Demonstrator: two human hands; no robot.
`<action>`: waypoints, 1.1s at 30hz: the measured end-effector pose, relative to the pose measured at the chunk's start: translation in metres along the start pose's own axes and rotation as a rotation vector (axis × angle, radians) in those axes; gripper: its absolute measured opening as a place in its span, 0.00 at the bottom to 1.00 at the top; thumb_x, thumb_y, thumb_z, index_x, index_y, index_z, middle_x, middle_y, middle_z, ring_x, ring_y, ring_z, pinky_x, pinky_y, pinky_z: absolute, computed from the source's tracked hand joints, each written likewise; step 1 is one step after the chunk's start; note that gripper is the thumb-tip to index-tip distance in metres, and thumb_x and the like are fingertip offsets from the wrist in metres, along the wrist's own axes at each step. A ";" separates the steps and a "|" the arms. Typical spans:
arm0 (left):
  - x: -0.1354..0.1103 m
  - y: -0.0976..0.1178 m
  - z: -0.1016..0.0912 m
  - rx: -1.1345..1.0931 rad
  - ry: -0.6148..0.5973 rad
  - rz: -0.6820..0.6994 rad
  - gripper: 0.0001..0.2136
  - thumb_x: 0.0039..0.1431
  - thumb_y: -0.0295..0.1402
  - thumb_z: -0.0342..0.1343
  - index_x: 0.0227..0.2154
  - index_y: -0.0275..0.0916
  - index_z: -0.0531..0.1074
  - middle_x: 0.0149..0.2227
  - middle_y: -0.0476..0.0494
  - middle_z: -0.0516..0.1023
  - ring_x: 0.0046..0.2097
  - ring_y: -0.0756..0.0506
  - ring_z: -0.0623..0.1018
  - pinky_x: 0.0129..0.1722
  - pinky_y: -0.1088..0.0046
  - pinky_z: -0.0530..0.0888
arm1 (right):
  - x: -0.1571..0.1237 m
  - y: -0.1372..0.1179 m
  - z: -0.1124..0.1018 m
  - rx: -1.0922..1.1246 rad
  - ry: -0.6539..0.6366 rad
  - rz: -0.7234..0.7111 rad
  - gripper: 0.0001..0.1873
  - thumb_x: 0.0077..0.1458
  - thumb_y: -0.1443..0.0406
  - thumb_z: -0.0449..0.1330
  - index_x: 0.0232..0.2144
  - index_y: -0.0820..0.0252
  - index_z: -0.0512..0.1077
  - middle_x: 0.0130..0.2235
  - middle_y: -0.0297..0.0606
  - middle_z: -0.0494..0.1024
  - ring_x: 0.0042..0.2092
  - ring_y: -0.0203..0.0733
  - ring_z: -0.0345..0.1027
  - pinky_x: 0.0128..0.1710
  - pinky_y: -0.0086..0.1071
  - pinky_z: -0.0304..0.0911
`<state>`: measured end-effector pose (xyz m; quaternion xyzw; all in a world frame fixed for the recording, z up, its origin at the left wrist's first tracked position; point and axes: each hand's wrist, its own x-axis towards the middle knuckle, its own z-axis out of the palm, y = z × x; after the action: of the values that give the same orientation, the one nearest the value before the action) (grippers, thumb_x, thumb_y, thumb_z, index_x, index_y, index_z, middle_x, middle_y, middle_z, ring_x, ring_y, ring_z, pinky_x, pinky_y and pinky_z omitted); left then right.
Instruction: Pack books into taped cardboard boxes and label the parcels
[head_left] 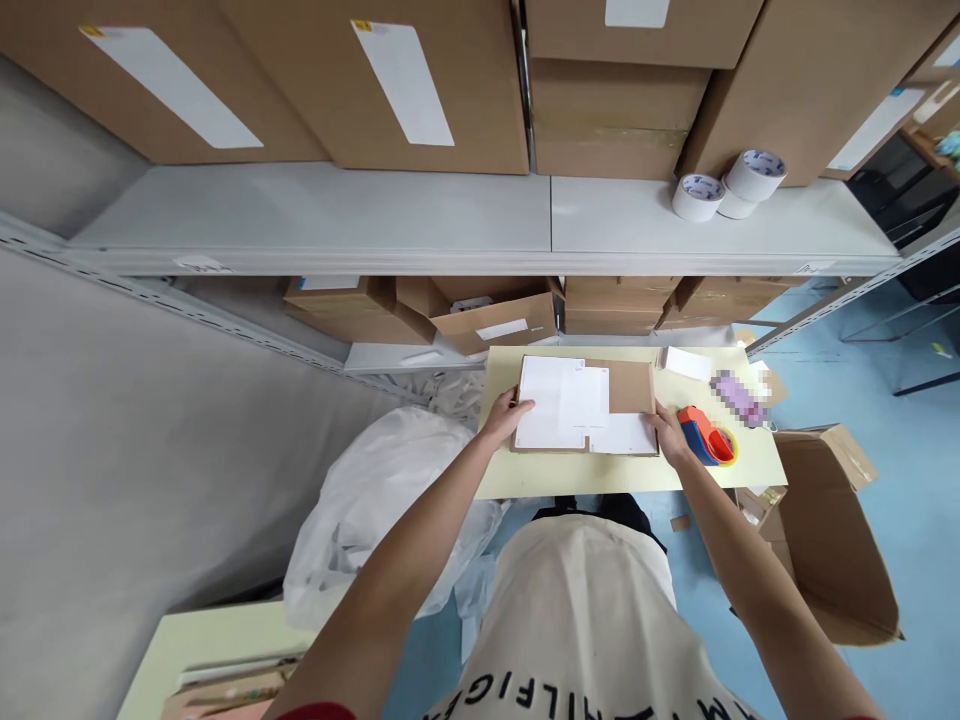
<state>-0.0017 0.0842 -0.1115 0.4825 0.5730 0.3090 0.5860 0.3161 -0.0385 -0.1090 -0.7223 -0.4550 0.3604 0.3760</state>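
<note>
A flat brown cardboard box (630, 385) lies on the small pale yellow table (570, 478) in front of me. Several white paper sheets (551, 400) cover much of its top, overlapping near the middle. My left hand (506, 415) grips the box's left edge, thumb on top of the paper. At the opposite edge, my right hand (666, 430) is closed around the side, its fingers partly hidden. Just right of that hand stands a red and blue tape dispenser (701, 437). A stack of white labels or cards (686, 363) sits behind it.
A blurred purple item (739, 397) lies at the table's right. Beyond the table rises a shelf (360, 215) with cardboard boxes and white tape rolls (699, 197). An open carton (832, 540) stands on the floor at right, a white plastic bag (382, 490) at left.
</note>
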 end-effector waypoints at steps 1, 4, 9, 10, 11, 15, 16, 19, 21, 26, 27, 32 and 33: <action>0.000 -0.001 0.000 0.009 0.001 -0.002 0.22 0.40 0.38 0.62 0.42 0.37 0.76 0.38 0.43 0.82 0.38 0.41 0.80 0.38 0.67 0.75 | 0.000 0.000 0.002 0.052 -0.008 0.048 0.30 0.55 0.55 0.54 0.59 0.55 0.67 0.45 0.41 0.78 0.45 0.47 0.71 0.44 0.40 0.69; 0.002 -0.005 -0.001 0.089 0.057 -0.016 0.29 0.43 0.35 0.61 0.52 0.37 0.70 0.43 0.41 0.80 0.42 0.42 0.79 0.42 0.67 0.76 | 0.001 0.000 0.007 0.206 0.000 0.178 0.34 0.51 0.57 0.56 0.61 0.54 0.63 0.51 0.44 0.75 0.48 0.47 0.71 0.45 0.40 0.69; -0.001 0.001 0.002 0.454 0.310 0.098 0.38 0.44 0.31 0.62 0.62 0.34 0.59 0.55 0.33 0.70 0.55 0.36 0.74 0.57 0.57 0.71 | 0.003 0.001 0.013 0.265 0.012 0.231 0.38 0.49 0.54 0.59 0.62 0.56 0.59 0.56 0.49 0.70 0.50 0.48 0.69 0.45 0.42 0.71; -0.004 0.006 0.004 0.545 0.339 0.168 0.38 0.44 0.30 0.61 0.62 0.34 0.58 0.57 0.32 0.68 0.59 0.34 0.70 0.61 0.56 0.67 | 0.003 0.002 0.013 0.264 0.004 0.224 0.38 0.50 0.52 0.59 0.62 0.56 0.59 0.56 0.49 0.70 0.50 0.48 0.69 0.44 0.42 0.71; -0.007 0.013 0.008 0.630 0.349 0.244 0.38 0.45 0.29 0.61 0.62 0.34 0.58 0.58 0.31 0.66 0.62 0.33 0.67 0.64 0.55 0.63 | 0.001 0.004 0.012 0.256 -0.004 0.211 0.38 0.51 0.51 0.59 0.61 0.56 0.59 0.56 0.49 0.70 0.50 0.48 0.69 0.44 0.42 0.71; -0.024 0.043 0.039 0.848 0.216 0.471 0.31 0.51 0.29 0.57 0.61 0.36 0.61 0.62 0.31 0.62 0.65 0.33 0.61 0.66 0.52 0.59 | -0.011 0.024 -0.011 0.138 0.062 0.127 0.32 0.55 0.47 0.55 0.57 0.58 0.64 0.53 0.50 0.73 0.49 0.50 0.69 0.47 0.45 0.68; -0.026 0.051 0.052 0.880 0.155 0.508 0.29 0.53 0.30 0.57 0.60 0.37 0.62 0.62 0.32 0.62 0.65 0.33 0.62 0.65 0.53 0.60 | -0.016 0.034 -0.021 0.071 0.108 0.113 0.31 0.56 0.47 0.55 0.55 0.59 0.66 0.51 0.51 0.74 0.48 0.51 0.70 0.48 0.47 0.67; -0.027 0.071 0.101 0.963 -0.099 0.614 0.24 0.57 0.37 0.57 0.57 0.40 0.68 0.61 0.34 0.66 0.64 0.34 0.64 0.64 0.53 0.61 | -0.034 0.071 -0.053 -0.205 0.261 0.090 0.27 0.56 0.48 0.55 0.48 0.61 0.69 0.47 0.53 0.75 0.49 0.57 0.68 0.49 0.53 0.65; -0.024 0.080 0.136 1.022 -0.294 0.673 0.25 0.56 0.41 0.58 0.56 0.40 0.70 0.63 0.35 0.65 0.65 0.33 0.63 0.64 0.51 0.60 | -0.044 0.098 -0.069 -0.371 0.302 0.072 0.25 0.55 0.49 0.57 0.47 0.61 0.69 0.47 0.56 0.74 0.52 0.62 0.65 0.51 0.56 0.63; -0.018 0.082 0.191 1.206 -0.611 0.737 0.24 0.55 0.44 0.60 0.54 0.40 0.74 0.66 0.35 0.63 0.68 0.31 0.58 0.66 0.48 0.54 | -0.042 0.133 -0.075 -0.643 0.110 0.171 0.22 0.57 0.55 0.59 0.49 0.62 0.66 0.46 0.57 0.76 0.48 0.60 0.70 0.46 0.48 0.65; -0.017 0.080 0.194 1.230 -0.632 0.734 0.23 0.56 0.43 0.58 0.53 0.40 0.75 0.65 0.36 0.65 0.68 0.31 0.58 0.67 0.48 0.54 | -0.038 0.134 -0.073 -0.685 0.063 0.216 0.21 0.57 0.56 0.59 0.48 0.63 0.66 0.44 0.56 0.77 0.46 0.58 0.71 0.44 0.45 0.65; -0.019 0.077 0.189 1.314 -0.654 0.664 0.20 0.56 0.40 0.56 0.51 0.39 0.76 0.62 0.34 0.69 0.67 0.29 0.60 0.66 0.46 0.55 | -0.025 0.132 -0.071 -0.755 -0.082 0.322 0.11 0.59 0.61 0.57 0.40 0.64 0.68 0.30 0.49 0.77 0.34 0.52 0.73 0.36 0.39 0.61; -0.020 0.080 0.188 1.332 -0.656 0.641 0.20 0.56 0.39 0.56 0.50 0.38 0.76 0.62 0.33 0.69 0.67 0.28 0.60 0.65 0.45 0.55 | -0.026 0.132 -0.074 -0.738 -0.084 0.304 0.10 0.59 0.62 0.56 0.39 0.64 0.68 0.29 0.47 0.77 0.32 0.51 0.73 0.36 0.38 0.61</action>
<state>0.1926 0.0538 -0.0538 0.9373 0.2694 -0.1014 0.1968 0.4222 -0.1185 -0.1856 -0.8526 -0.4568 0.2534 0.0147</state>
